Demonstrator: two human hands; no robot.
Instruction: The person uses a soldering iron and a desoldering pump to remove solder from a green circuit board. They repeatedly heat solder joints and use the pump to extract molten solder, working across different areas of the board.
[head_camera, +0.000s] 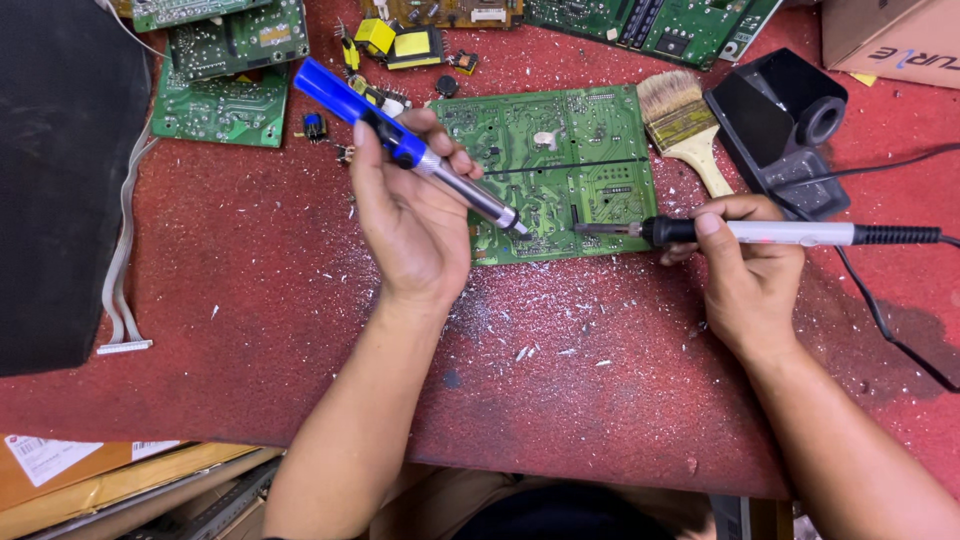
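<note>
Now both hands work tools over a green board (553, 170) on the red table (250, 300).
Left hand (410, 215) grips a blue pump (400, 142), its tip on the board's lower edge; right hand (745, 265) grips a white iron (770, 233), its tip just beside the pump's. The board lies toward the table's far edge, a brush (685, 125) just right of it, a black stand (785, 125) beyond.
</note>
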